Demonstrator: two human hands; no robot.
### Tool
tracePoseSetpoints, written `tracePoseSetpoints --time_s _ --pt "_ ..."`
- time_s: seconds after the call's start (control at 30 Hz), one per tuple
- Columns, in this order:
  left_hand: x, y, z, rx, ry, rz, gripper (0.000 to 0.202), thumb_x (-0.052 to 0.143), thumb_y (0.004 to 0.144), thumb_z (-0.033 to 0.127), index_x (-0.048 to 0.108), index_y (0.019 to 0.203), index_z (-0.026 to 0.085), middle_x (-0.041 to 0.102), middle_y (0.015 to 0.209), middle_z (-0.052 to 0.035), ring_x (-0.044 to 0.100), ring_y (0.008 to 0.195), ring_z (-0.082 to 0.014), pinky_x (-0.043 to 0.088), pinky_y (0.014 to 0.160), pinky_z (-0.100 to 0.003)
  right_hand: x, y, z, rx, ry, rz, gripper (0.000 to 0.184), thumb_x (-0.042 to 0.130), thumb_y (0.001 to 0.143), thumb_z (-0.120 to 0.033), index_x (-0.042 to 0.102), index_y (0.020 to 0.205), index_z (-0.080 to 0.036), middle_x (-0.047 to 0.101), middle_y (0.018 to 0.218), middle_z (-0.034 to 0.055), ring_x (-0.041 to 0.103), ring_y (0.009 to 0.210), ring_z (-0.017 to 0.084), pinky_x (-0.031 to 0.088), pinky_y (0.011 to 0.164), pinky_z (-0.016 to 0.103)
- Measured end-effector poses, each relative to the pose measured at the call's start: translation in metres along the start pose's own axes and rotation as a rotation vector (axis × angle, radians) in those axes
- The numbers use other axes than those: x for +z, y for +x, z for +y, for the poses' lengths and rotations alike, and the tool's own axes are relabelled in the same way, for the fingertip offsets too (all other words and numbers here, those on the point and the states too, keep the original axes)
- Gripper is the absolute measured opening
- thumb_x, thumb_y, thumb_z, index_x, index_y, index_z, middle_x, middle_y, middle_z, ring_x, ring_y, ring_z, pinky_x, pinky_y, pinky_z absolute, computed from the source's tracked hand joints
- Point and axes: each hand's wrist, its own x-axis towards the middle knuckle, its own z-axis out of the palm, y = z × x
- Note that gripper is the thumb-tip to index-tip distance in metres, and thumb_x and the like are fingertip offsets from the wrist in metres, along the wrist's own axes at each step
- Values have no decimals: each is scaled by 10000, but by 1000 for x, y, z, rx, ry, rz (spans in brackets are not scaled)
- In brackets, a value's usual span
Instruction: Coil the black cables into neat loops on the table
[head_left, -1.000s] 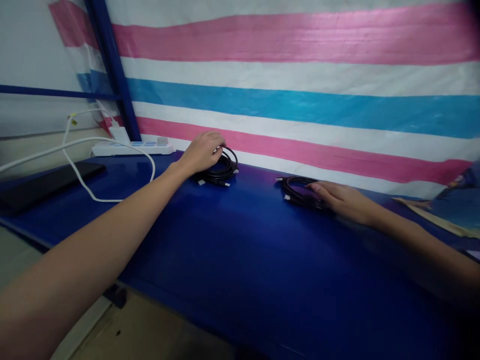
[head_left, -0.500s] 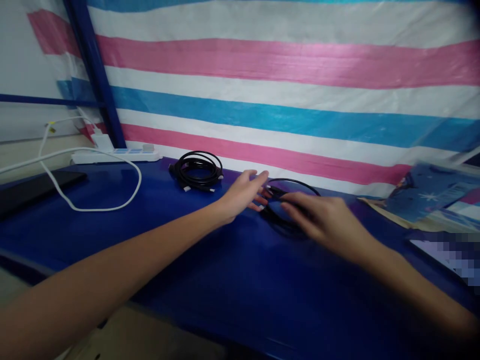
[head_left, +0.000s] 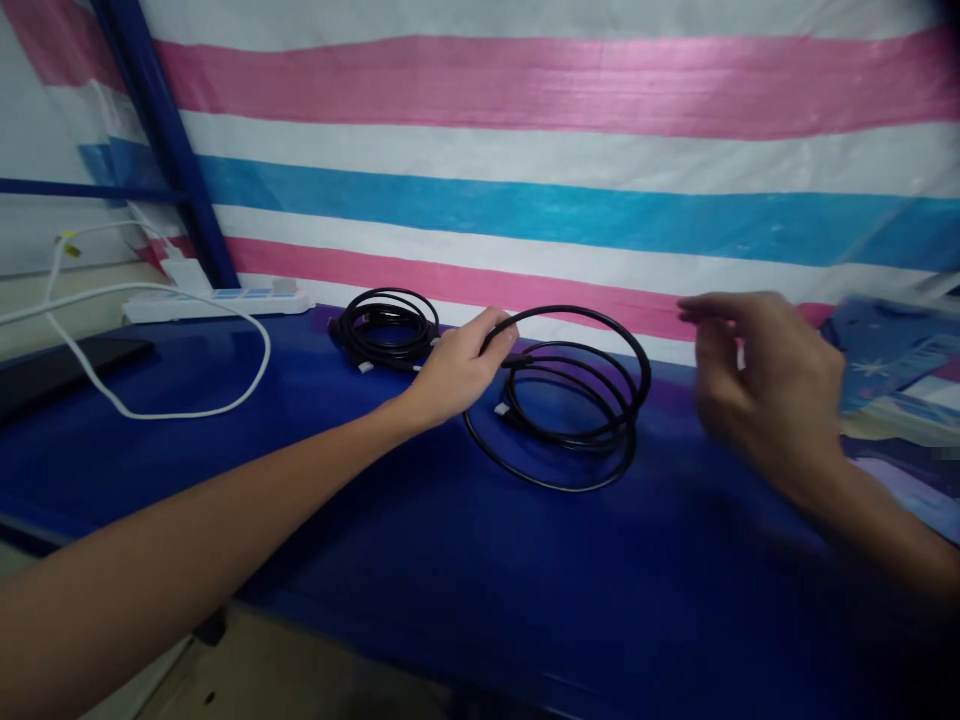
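Blue worktop (head_left: pixel 360 560), striped plastic sheet (head_left: pixel 525 85) behind it in pink, white and blue.

Left hand (head_left: pixel 459 368): fingers closed round the left side of a loose black cable coil (head_left: pixel 643 372). Coil lies near the middle of the worktop, loops spread wide; the upper loop arches out of the grip, lower ones rest on the surface. Pale-tipped plug (head_left: pixel 501 409) just inside the loops, on the hand's side.

Right hand (head_left: pixel 776 375): raised to the right of the coil, apart from it, fingers bent, thumb below the forefinger. Cannot tell whether anything is between them (motion blur).

Second black cable coil (head_left: pixel 351 338), wound tighter, sits left of the left hand, near the sheet. Farther left: white power strip (head_left: pixel 146 309) with a white charger (head_left: pixel 187 276) plugged in, a white cable (head_left: pixel 169 415) looping onto the worktop, and a flat black object (head_left: pixel 67 372).
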Motion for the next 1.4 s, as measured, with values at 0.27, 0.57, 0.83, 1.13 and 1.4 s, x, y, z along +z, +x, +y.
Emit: tracePoseSetpoints --time_s 0.27,0.57,0.83,1.13,1.4 --pt "-5 -4 6 94 156 -29 195 427 962 340 570 982 210 531 672 36 487 606 -91 333 621 -246 7 -2 -1 541 564 -790 513 518 857 -641 576 648 -176 536 581 35 455 515 116 353 495 276" --pt "-8 -1 5 58 289 -69 253 428 942 344 592 1062 193 564 684 13 497 609 -122 330 627 -264 7 -1 -16 838 778 -676 261 574 893 -344 550 697 -173 519 546 6 461 443 91 323 421 240" --pt "-5 0 -9 -21 340 -256 531 459 917 310 390 1435 218 601 751 -9 563 674 -176 399 695 -301 -4 4 -25 660 865 -183 89 516 915 -231 568 847 -206 369 440 -77 371 358 81 311 382 237" --pt "-9 -3 18 174 161 -31 443 355 984 470 690 1035 185 676 891 -40 591 775 -132 416 724 -258 -4 -4 -33 248 666 -564 252 550 864 -440 663 897 -217 440 542 -33 350 472 111 284 445 262" --pt "-2 -8 36 343 586 -72 362 550 888 498 645 730 186 512 579 11 433 556 -112 215 564 -282 -13 -1 -49 501 915 -638 229 634 792 -407 669 903 -211 424 459 -62 309 380 71 188 357 208"
